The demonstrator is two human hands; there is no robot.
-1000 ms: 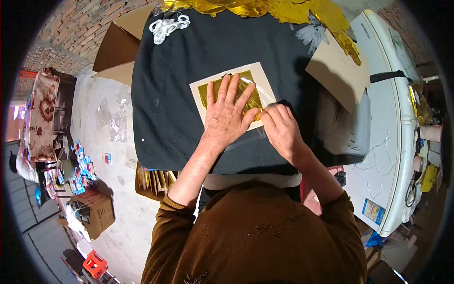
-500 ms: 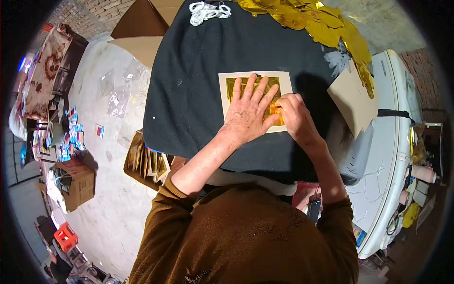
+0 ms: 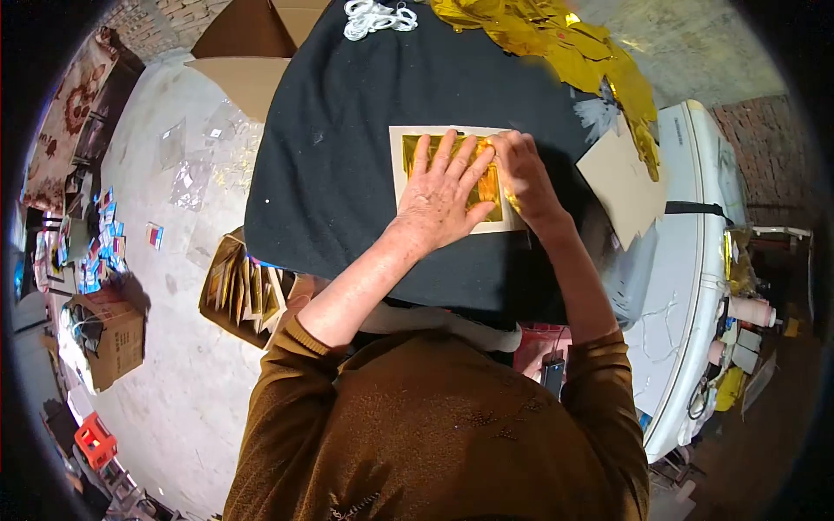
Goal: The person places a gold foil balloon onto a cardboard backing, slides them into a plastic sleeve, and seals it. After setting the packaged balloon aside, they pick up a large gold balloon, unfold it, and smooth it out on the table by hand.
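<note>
A square of shiny gold foil [image 3: 487, 184] lies on a pale cardboard piece [image 3: 397, 161] on the black cloth. My left hand [image 3: 436, 201] rests flat over the foil with its fingers spread, hiding much of it. At the upper right edge of the foil is my right hand [image 3: 528, 184], fingers curled and closed on the foil's edge. A sliver of gold shows along its palm side, while the fingertips are partly hidden.
Loose gold foil pieces [image 3: 565, 43] heap at the table's far right, near pale cardboard sheets [image 3: 621, 178]. White cord [image 3: 379, 19] lies at the far edge of the black cloth [image 3: 339, 200]. A box of gold-covered cards [image 3: 243, 291] stands on the floor at left.
My right hand has moved from the foil's lower right side up to its upper right corner. The left hand stays flat on the foil. The whole view has shifted slightly.
</note>
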